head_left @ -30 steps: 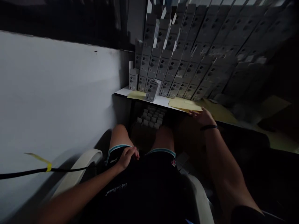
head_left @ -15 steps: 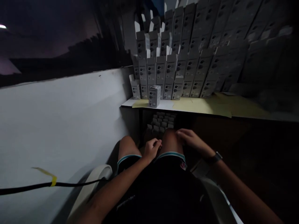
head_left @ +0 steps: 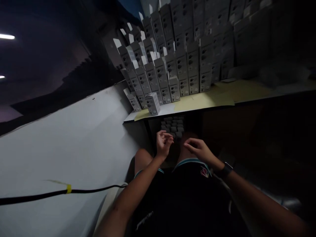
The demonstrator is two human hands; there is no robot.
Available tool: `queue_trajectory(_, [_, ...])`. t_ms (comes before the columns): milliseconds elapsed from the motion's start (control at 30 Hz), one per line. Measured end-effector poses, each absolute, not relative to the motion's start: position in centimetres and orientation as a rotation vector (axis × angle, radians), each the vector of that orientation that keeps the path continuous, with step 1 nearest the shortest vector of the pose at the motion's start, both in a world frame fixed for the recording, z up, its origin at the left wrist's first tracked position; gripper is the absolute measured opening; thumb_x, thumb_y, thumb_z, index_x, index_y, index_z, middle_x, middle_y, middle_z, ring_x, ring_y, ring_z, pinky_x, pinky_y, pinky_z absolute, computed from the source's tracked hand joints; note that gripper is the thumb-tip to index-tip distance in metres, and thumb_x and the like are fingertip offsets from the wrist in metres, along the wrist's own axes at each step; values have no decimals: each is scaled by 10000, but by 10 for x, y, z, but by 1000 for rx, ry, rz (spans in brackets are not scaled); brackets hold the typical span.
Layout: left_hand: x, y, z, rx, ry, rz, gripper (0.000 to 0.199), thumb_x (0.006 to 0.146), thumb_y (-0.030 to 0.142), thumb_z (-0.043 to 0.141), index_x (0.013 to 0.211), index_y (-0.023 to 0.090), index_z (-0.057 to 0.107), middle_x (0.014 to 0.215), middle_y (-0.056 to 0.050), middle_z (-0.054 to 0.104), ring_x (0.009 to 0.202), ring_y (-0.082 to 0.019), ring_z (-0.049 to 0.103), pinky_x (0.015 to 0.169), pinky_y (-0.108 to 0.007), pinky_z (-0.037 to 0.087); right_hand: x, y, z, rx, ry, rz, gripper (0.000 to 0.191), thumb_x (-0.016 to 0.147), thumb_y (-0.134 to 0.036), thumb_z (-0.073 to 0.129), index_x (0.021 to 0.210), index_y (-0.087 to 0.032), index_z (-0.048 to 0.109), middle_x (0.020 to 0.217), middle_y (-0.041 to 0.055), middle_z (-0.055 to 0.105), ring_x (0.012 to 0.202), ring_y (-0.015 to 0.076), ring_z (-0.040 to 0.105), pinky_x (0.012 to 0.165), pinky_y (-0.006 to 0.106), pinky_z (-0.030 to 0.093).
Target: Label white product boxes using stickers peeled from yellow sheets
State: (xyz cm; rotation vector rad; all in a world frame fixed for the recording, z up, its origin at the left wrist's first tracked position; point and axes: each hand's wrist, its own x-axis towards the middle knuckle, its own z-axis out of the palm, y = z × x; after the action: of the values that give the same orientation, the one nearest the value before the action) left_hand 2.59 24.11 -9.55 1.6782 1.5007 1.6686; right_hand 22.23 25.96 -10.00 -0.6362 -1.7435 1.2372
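Note:
My left hand (head_left: 164, 144) is raised above my lap, palm partly turned up, with its fingers loosely curled and apart. It holds nothing that I can see. To its right, my right hand (head_left: 201, 150) hovers over my right thigh, open and bent, the thumb and fingertips close to each other and nothing visible between them. Nearest in front of both hands, below the shelf, is a group of small pale boxes (head_left: 174, 126). A single closed grey printed box (head_left: 153, 104) stands at the shelf's front edge, ahead of the left hand.
Many tall grey boxes (head_left: 181, 70), several with raised flaps, are stacked on the shelf (head_left: 202, 101), which is covered with yellow and white sheets. A white wall (head_left: 74, 144) stands at left. A black cable (head_left: 96, 190) with a yellow tie crosses before it.
My left hand has lifted from between my legs, its fingers opening out. My right hand has come off the knee and curled. The view has tilted.

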Motion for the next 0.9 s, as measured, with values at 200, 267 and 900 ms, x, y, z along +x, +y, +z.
queue_trajectory(200, [-16,336,-41,1415,1956,2042,799,786,287,705,1386,164,192,1486,-209,305,1330,-208,457,1126,-339,400,237,251,-107,-675,-1667,1311,433,841,-559,635,809,-127,625,668,14,513,572,93,424,514,234,332])
queue_trajectory(267, [-32,365,-22,1346,2118,2023,937,723,248,766,1432,134,163,1537,-216,232,1458,-236,295,1234,-352,252,242,248,-112,-694,-1660,1316,420,848,-548,640,874,-129,633,675,6,503,576,92,428,512,231,337])
queue_trajectory(900, [44,341,-11,1315,1427,1899,744,858,258,522,1470,140,115,1378,-166,511,1174,-149,603,1015,-245,476,267,213,-125,-708,-1230,1341,835,770,-602,663,1461,-280,322,1278,136,520,1015,243,603,619,293,528])
